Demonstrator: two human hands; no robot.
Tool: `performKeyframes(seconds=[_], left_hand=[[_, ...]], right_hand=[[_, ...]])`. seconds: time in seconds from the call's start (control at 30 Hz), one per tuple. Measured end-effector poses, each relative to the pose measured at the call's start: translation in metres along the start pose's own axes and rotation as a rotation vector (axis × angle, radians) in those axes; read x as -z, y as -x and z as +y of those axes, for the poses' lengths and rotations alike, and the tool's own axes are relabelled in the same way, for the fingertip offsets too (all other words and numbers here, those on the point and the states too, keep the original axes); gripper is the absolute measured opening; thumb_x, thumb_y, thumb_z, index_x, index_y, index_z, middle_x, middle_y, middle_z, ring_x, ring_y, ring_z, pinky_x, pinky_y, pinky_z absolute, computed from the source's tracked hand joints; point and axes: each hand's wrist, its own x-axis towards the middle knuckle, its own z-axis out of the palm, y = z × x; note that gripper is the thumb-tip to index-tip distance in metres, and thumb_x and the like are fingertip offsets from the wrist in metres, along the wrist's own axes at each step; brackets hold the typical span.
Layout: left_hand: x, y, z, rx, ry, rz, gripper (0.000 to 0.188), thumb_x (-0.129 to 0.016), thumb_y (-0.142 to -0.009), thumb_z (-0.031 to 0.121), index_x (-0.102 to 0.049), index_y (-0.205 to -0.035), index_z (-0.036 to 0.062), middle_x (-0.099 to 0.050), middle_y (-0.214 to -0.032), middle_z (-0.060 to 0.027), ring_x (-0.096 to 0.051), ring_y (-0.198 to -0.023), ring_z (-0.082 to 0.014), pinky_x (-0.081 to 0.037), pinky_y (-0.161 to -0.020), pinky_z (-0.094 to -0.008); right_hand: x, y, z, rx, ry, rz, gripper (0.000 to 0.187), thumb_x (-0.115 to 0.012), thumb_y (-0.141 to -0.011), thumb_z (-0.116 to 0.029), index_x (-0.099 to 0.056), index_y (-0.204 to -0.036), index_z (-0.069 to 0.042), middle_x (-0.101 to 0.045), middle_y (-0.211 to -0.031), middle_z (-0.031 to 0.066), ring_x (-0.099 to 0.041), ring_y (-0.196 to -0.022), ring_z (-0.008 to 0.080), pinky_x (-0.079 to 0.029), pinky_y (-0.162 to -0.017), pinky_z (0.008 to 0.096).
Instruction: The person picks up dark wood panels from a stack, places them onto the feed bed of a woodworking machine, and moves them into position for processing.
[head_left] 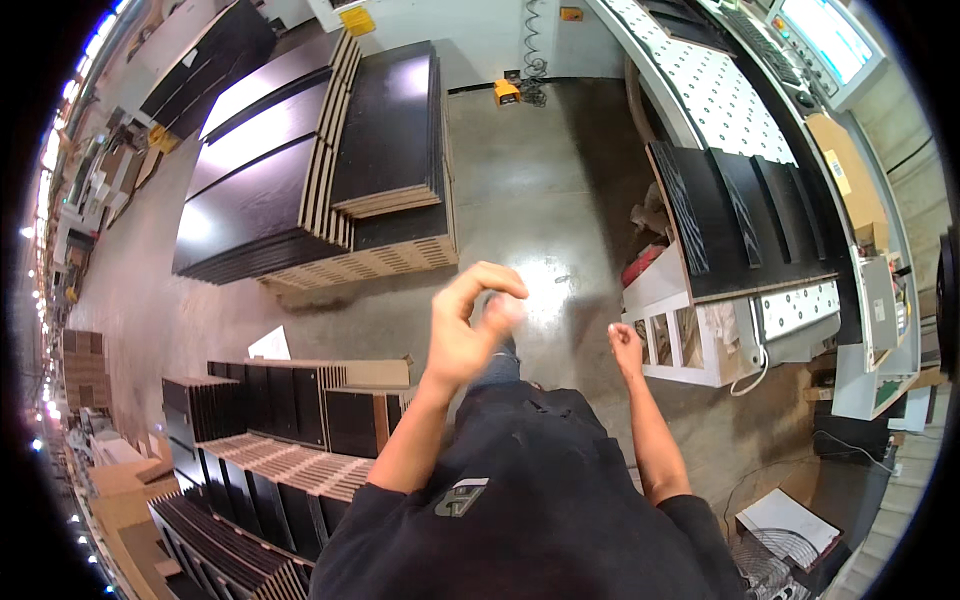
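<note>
My left hand (472, 322) is raised in front of my body, its fingers curved and parted from the thumb, with nothing between them. Its thumb is smeared by motion. Lower and to the right, my right hand (626, 348) hangs with fingers loosely curled in and holds nothing that I can see. The white frame of the machine table (690, 375) is the thing closest to it. Several narrow black strips (738, 205) lie across a black panel (770, 270) on that table. Neither hand touches anything.
Stacks of black panels (385, 125) stand ahead on the left, on a slotted base (390, 255). More dark boards (265, 400) are piled at the lower left. A yellow foot pedal (507, 92) lies on the floor ahead. A monitor (825, 40) stands at the far right.
</note>
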Motion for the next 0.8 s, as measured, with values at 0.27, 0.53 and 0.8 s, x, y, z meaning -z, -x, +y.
performKeyframes(seconds=[0.27, 0.53, 0.8], left_hand=[[0.06, -0.169, -0.165, 0.586, 0.967, 0.14, 0.03, -0.041, -0.109, 0.029, -0.06, -0.106, 0.0057, -0.065, -0.104, -0.0105, -0.063, -0.097, -0.0258, -0.05, -0.088, -0.0392], [0.086, -0.346, -0.276, 0.75, 0.439, 0.071, 0.027, -0.05, -0.106, 0.029, -0.062, -0.106, 0.0049, -0.069, -0.098, -0.0087, -0.066, -0.088, -0.0194, -0.053, -0.08, -0.0333], [0.182, -0.381, -0.453, 0.969, -0.22, -0.98, 0.013, -0.068, -0.09, 0.01, -0.071, -0.087, -0.0018, -0.072, -0.086, -0.0039, -0.063, -0.08, -0.0116, -0.053, -0.075, -0.0307]], right_hand=[[-0.031, -0.12, 0.031, -0.17, 0.045, -0.146, 0.031, -0.077, -0.093, -0.035, -0.065, -0.083, -0.008, -0.06, -0.07, -0.0034, -0.052, -0.06, 0.0074, -0.043, -0.055, 0.0253], [-0.086, -0.161, 0.001, -0.403, 0.055, -0.074, 0.03, -0.07, -0.094, -0.026, -0.067, -0.084, 0.001, -0.068, -0.079, 0.0049, -0.066, -0.081, 0.0157, -0.051, -0.076, 0.0325], [-0.096, -0.219, -0.155, -0.489, 0.29, 0.077, 0.025, -0.06, -0.093, -0.015, -0.066, -0.072, -0.001, -0.06, -0.058, 0.0046, -0.062, -0.058, 0.0144, -0.048, -0.057, 0.0328]])
